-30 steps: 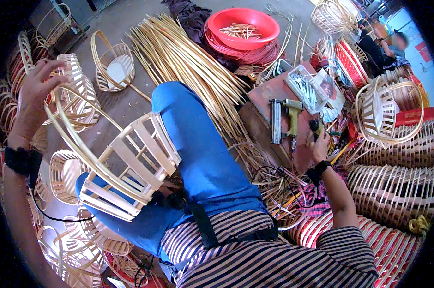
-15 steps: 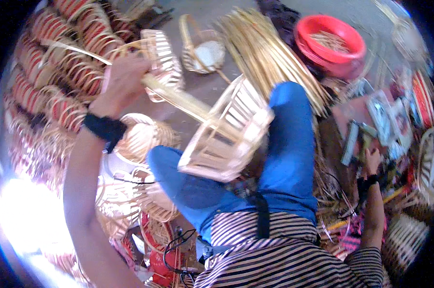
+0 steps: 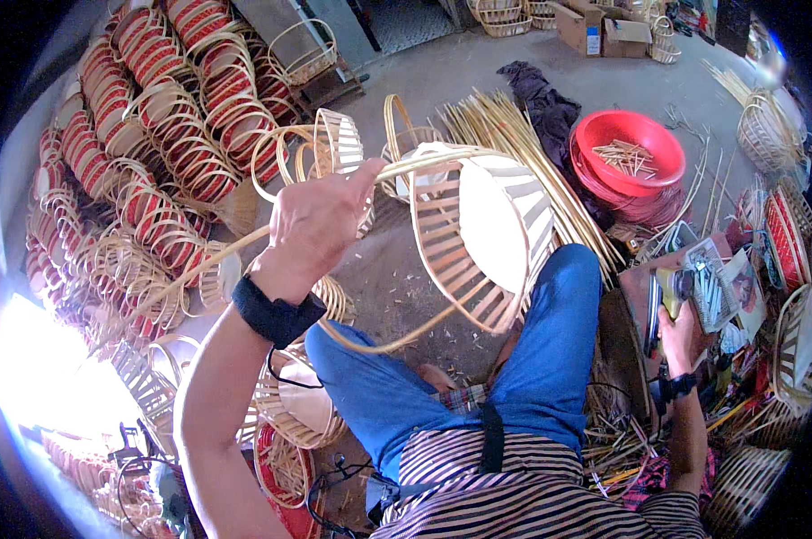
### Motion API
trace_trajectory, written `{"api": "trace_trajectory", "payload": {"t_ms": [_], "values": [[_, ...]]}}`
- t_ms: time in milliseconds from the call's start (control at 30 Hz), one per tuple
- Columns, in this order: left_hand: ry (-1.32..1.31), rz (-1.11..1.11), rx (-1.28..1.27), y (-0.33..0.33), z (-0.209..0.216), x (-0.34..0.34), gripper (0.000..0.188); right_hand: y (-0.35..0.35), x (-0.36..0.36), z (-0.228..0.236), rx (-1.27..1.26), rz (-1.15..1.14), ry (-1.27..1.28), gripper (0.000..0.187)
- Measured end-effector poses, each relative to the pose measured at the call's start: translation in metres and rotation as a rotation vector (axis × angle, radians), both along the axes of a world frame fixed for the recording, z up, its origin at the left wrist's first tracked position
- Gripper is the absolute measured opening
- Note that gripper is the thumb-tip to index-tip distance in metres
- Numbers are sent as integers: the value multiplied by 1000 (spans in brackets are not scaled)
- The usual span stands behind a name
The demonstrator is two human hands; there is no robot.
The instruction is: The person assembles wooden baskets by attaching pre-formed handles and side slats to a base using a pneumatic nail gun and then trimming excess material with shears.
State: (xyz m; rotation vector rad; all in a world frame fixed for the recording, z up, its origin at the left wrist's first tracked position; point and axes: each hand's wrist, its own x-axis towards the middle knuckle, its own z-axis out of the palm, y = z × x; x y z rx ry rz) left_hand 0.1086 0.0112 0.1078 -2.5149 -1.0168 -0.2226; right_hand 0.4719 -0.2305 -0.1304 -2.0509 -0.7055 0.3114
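Labels: blue-and-white label on cardboard box at rear; print too small to read.

Edges/room: low counter at R side carries clear tray of metal fasteners. Bare grey floor runs btwn L knee and the slat basket, and farther back btwn stacked red-banded baskets and cane bundle. Bundle lies behind the basket, partly covered by it. Red tub w/ short sticks sits beyond the R knee.

Orientation: slat basket is off the floor, ahead of and btwn the knees, approx. centre of view. Tilted; pale oval base faces the viewer, slats fanning out to the L. Inner face or underside: cannot tell. Long axis slants from upper L to lower R. Cane strip runs from basket top to the L hand; a long end passes out to lower L. Curved cane bows from lower basket edge twd. L wrist.

Hands: L hand closed on cane strip, narrow grip, knuckles up. R hand wrapped round olive nail gun at counter; whether gun touches the surface, cannot tell.
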Motion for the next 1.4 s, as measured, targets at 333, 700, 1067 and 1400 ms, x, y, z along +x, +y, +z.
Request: {"api": "trace_trajectory", "payload": {"t_ms": [333,700,1067,1400], "values": [[32,90,-72,-20,-1,11,22,50,-129,147,454,646,619,19],[-38,-12,-17,-39,0,9,12,104,-214,134,720,911,784,48],[-6,56,-48,-39,0,13,16,106,-213,137,750,850,770,47],[29,61,6,-40,3,16,19,105,-213,136,781,769,902,74]]}}
